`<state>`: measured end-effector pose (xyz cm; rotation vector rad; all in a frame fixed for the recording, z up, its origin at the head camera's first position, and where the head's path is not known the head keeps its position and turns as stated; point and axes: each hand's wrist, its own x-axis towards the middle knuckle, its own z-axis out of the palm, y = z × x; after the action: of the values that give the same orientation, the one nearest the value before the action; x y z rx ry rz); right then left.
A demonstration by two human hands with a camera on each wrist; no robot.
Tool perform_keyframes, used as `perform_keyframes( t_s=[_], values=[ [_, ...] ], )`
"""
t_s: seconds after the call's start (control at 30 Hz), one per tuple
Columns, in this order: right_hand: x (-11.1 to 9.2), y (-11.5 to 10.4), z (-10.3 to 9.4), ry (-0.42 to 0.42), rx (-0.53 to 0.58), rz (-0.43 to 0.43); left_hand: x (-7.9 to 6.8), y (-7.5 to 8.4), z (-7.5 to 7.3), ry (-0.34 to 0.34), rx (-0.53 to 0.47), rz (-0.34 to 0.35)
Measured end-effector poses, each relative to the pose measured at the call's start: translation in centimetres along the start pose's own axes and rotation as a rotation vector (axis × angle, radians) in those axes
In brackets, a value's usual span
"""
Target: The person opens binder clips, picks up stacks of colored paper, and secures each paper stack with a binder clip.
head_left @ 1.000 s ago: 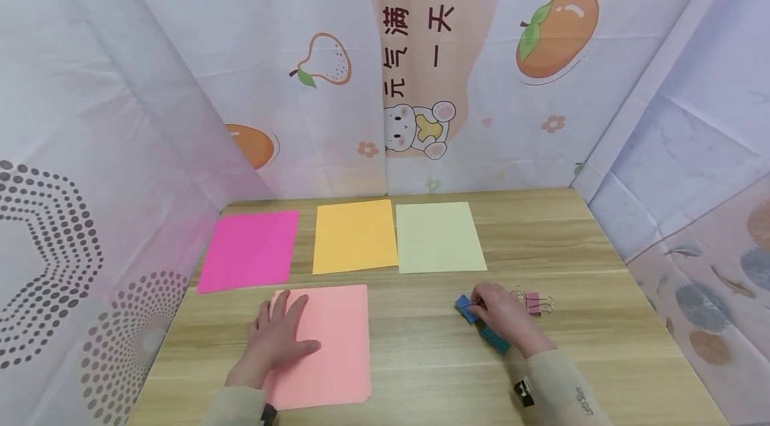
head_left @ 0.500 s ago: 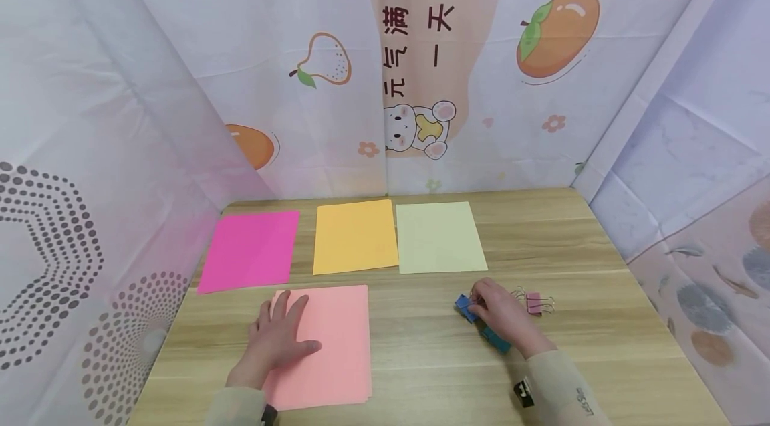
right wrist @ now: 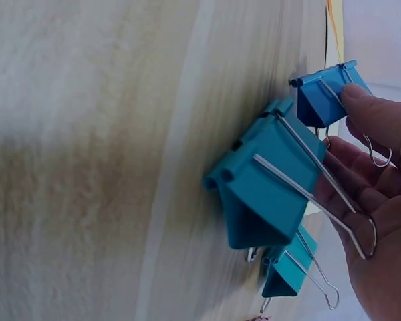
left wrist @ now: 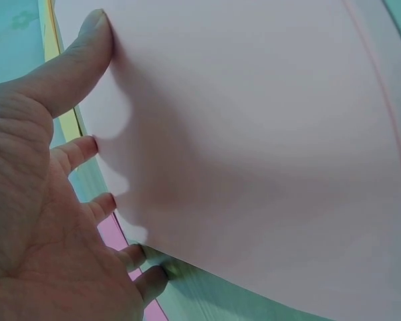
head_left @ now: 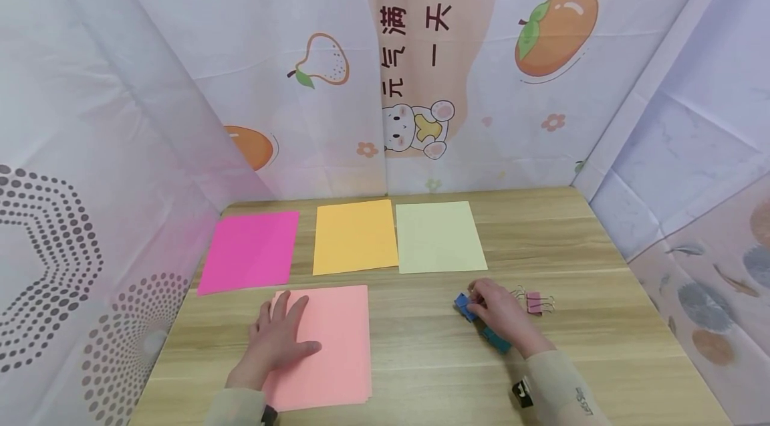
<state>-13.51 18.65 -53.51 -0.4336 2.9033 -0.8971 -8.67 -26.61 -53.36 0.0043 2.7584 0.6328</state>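
Note:
My left hand (head_left: 277, 339) rests on a stack of salmon-pink square paper (head_left: 339, 352), fingers spread and thumb on the sheet. The left wrist view shows the fingertips along the paper's edge (left wrist: 267, 134). On the right, my right hand (head_left: 502, 312) pinches a blue binder clip (head_left: 463, 305) near the tabletop. In the right wrist view my thumb (right wrist: 377, 120) lies on that blue clip's wire handle; the other fingers are partly hidden behind. A teal binder clip (head_left: 496, 340) lies just below the hand, and a pink binder clip (head_left: 534, 303) lies beyond it.
Across the back of the wooden table (head_left: 541, 239) lie a magenta sheet (head_left: 249, 252), an orange sheet (head_left: 355, 237) and a pale green sheet (head_left: 440, 237). A smaller teal clip (right wrist: 291, 267) shows in the right wrist view. Patterned curtains (head_left: 289, 11) enclose the table's back and sides.

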Motion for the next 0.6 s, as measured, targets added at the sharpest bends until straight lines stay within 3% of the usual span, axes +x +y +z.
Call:
perform_keyframes(
  t_s=[0.6],
  values=[
    [-0.30,0.34,0.72,0.091,0.005,-0.053,0.00,0.09,-0.02,-0.007,-0.024,-0.002]
  ],
)
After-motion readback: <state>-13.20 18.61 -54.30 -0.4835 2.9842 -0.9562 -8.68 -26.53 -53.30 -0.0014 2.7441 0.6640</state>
